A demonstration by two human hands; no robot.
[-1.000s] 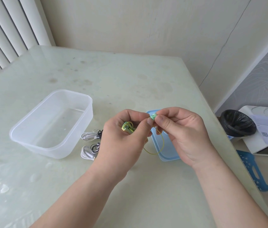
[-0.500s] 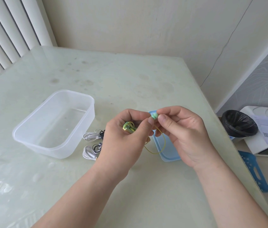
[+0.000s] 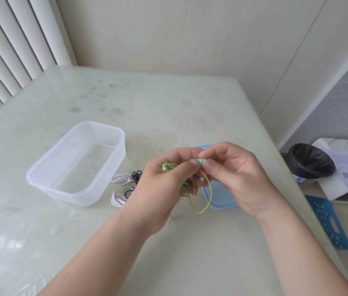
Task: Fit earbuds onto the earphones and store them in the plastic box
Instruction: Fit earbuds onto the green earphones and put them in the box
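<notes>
Head view, my left hand [image 3: 162,195] clutching green earphones [image 3: 168,167], right hand [image 3: 241,180] pinching earbud [image 3: 201,161], plastic box [image 3: 104,178] at nine o'clock, blue lid [image 3: 220,199] partly hidden beneath.

A home room: glass-topped table [image 3: 168,107], window blinds [image 3: 8,50], lined bin [image 3: 311,163].

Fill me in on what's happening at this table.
A person is fitting an earbud on green earphones. The left hand grips the coiled cable; the right hand pinches the earbud at its end. The box holds no earphones yet; two more bundles lie beside it, a blue lid behind the hands.
</notes>
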